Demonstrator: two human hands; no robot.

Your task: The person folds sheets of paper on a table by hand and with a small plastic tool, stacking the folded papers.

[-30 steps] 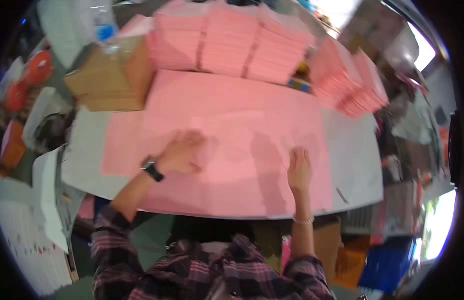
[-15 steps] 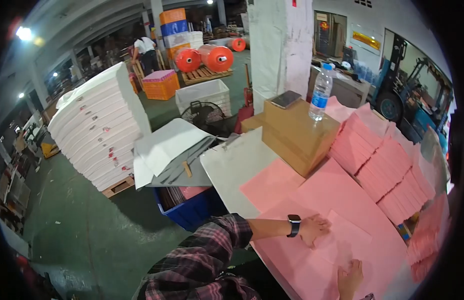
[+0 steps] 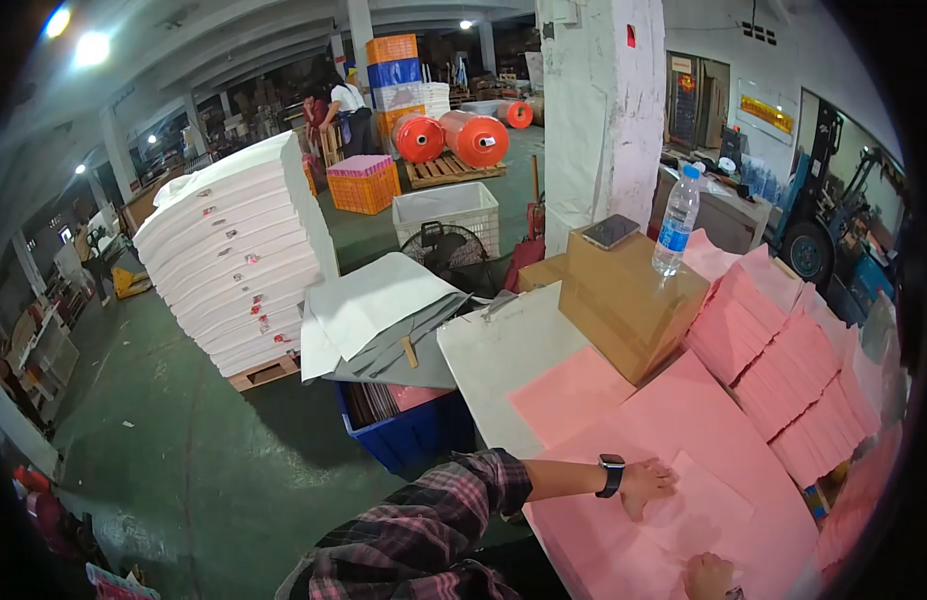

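Observation:
My left hand (image 3: 646, 487), with a dark watch on its wrist, lies flat with fingers spread on a thin pink sheet (image 3: 711, 492). Beneath it, larger pink sheets (image 3: 593, 520) cover much of the table. Nearer the bottom of the view, my right hand (image 3: 709, 577) rests on the pink paper with its fingers curled together. Whatever is under those fingers is hidden.
A cardboard box (image 3: 623, 300) carries a phone (image 3: 610, 232) and a water bottle (image 3: 675, 225). Stacks of pink paper (image 3: 783, 370) line the table's right side. A blue crate (image 3: 408, 435) stands left of the table; a tall white stack (image 3: 233, 265) stands farther off.
The view has turned, so the scene sits further right and lower. My right hand's fingers look more curled than before. My left hand stays flat on the pink sheet.

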